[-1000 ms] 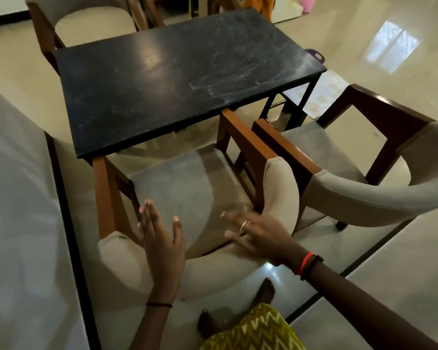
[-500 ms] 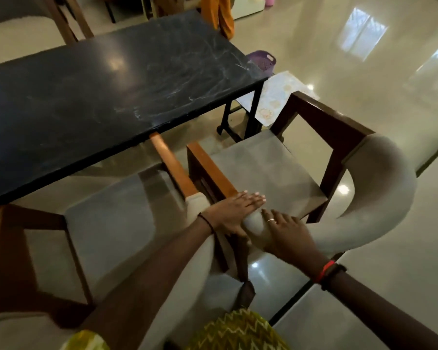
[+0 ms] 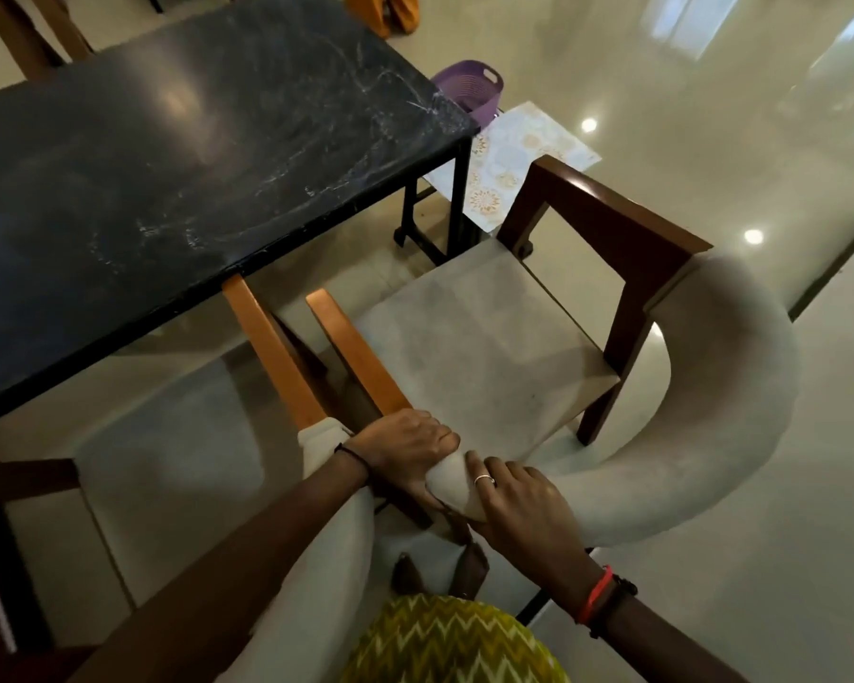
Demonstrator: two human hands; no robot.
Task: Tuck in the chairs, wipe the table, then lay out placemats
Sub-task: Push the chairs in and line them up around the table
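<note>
Head view shows both hands on the right chair (image 3: 489,347): the left hand (image 3: 405,446) has its grip closed around the near end of the padded backrest, and the right hand (image 3: 518,495) is curled over it just beside. This chair stands angled beyond the table (image 3: 168,165) corner, not yet tucked. The dark top is streaked, apparently unwiped. 1 patterned placemat (image 3: 514,160) lies on the floor.
</note>
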